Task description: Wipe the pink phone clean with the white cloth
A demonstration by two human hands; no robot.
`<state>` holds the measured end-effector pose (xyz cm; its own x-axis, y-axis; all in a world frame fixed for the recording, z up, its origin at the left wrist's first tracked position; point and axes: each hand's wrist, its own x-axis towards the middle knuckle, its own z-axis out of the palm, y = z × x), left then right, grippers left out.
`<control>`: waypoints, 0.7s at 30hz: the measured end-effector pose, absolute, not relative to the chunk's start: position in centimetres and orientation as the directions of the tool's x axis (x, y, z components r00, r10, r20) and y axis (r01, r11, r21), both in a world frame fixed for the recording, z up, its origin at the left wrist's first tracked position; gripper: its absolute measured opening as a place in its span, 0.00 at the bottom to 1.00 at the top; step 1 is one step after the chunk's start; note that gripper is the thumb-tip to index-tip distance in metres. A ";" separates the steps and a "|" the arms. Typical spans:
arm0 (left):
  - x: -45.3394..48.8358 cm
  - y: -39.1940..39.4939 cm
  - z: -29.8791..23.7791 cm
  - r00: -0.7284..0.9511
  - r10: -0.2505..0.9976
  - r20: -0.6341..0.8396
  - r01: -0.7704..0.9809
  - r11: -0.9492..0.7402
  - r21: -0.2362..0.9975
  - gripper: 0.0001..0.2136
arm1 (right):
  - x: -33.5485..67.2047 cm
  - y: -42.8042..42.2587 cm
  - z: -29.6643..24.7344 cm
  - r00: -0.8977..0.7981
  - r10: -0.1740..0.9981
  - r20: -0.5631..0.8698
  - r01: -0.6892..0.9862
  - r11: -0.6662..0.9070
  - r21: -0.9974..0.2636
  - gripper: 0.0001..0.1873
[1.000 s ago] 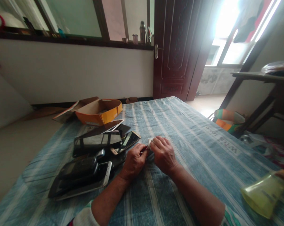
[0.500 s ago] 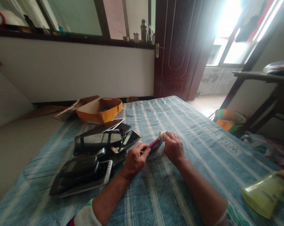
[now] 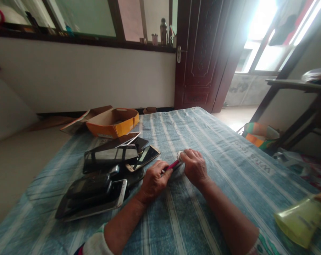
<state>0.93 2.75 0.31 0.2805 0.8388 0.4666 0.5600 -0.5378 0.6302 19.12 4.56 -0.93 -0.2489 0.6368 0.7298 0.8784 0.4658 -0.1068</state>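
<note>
My left hand [image 3: 153, 180] is closed round one end of a slim phone with a pink edge [image 3: 173, 165], held low over the blue striped cloth [image 3: 216, 141]. My right hand [image 3: 194, 167] is closed on a small white wad [image 3: 180, 154] pressed against the phone's far end. Most of the phone is hidden between the two hands. Just left of my left hand lies a pile of several dark phones and tablets [image 3: 107, 170].
An open orange cardboard box [image 3: 112, 123] stands at the cloth's far left edge. A yellow-green plastic bottle [image 3: 300, 221] lies at the near right. A dark wooden door [image 3: 200, 53] is behind, and a dark table frame [image 3: 295, 102] stands to the right.
The hands were pressed together over the phone a second ago. My right hand then slid with the white wad towards the phone's far end, showing its pink edge, and has since drawn back slightly.
</note>
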 end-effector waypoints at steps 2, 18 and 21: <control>1.0 2.7 0.3 0.290 0.834 0.469 0.552 -0.546 0.630 0.06 | 19.4 4.6 -1.0 -0.218 0.642 0.735 0.887 0.445 -0.125 0.11; 1.3 2.3 0.1 0.324 0.785 0.528 0.548 -0.611 0.572 0.03 | 18.9 4.1 -0.9 -0.245 0.635 0.732 0.876 0.468 -0.113 0.11; 1.3 2.2 0.1 0.326 0.781 0.533 0.550 -0.615 0.565 0.03 | 19.5 4.5 -1.1 -0.181 0.634 0.752 0.896 0.421 -0.139 0.12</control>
<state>1.32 2.22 0.13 0.3260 0.7809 0.5329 0.5499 -0.6151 0.5650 19.54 4.47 -1.14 -0.1810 0.6339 0.7520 0.8965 0.4208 -0.1389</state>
